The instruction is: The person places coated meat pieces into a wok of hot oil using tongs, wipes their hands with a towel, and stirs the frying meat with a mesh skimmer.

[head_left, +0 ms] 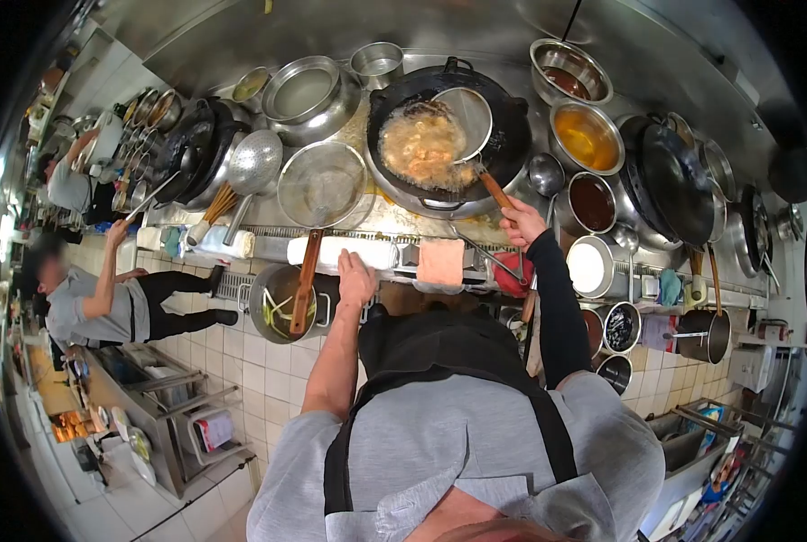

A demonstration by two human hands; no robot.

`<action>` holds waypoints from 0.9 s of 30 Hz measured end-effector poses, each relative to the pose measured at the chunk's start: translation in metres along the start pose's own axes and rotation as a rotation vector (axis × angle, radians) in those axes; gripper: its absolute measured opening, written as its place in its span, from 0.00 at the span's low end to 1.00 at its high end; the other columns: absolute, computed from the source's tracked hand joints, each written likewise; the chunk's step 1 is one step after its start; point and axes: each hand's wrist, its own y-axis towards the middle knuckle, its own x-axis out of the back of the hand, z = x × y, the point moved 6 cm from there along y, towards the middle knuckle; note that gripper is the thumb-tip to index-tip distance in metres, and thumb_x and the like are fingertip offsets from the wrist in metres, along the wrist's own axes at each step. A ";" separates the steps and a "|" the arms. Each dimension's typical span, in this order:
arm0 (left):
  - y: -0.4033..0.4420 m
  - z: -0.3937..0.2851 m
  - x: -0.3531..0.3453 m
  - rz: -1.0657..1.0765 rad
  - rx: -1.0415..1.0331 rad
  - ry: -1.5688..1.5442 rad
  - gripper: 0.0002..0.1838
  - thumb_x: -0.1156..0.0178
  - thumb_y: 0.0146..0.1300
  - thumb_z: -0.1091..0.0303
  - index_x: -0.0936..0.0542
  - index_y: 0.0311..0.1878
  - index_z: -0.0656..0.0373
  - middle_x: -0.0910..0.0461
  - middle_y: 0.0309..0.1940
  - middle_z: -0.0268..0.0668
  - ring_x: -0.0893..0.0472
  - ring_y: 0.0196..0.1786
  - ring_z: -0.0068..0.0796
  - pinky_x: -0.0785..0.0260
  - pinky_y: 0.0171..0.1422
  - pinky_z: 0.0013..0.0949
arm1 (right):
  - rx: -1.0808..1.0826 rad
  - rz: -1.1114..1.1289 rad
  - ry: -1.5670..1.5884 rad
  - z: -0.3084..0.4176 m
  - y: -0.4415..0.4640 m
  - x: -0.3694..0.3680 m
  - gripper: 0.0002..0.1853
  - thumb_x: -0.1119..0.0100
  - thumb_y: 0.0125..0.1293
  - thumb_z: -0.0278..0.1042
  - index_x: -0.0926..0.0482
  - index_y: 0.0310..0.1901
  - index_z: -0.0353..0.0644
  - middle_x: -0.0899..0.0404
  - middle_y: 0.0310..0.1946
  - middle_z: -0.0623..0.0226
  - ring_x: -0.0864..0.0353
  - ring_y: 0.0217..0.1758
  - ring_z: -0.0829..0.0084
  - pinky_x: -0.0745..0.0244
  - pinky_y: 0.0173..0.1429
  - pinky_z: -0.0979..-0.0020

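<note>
My right hand is closed around the wooden handle of a mesh strainer. The strainer's mesh leans inside a large black wok, at the right of the bubbling oil. Golden pieces of food fry in that foaming oil. My left hand rests with its fingers stretched out on a folded white towel along the stove's front edge. Just left of it, a second mesh strainer lies with its wooden handle jutting over the edge. A pinkish cloth hangs between my hands.
Bowls of amber liquid and dark red sauce stand right of the wok, near a ladle. A perforated skimmer lies left. Below it is a pot with green strips. A co-worker stands at the far-left wok.
</note>
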 end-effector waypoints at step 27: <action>0.003 -0.002 -0.001 0.035 0.017 0.010 0.38 0.40 0.67 0.59 0.42 0.70 0.77 0.51 0.77 0.70 0.50 0.79 0.70 0.54 0.84 0.55 | 0.717 -0.303 -0.971 0.050 -0.130 -0.039 0.31 0.44 0.69 0.26 0.33 0.75 0.46 0.23 0.64 0.44 0.14 0.53 0.46 0.20 0.57 0.57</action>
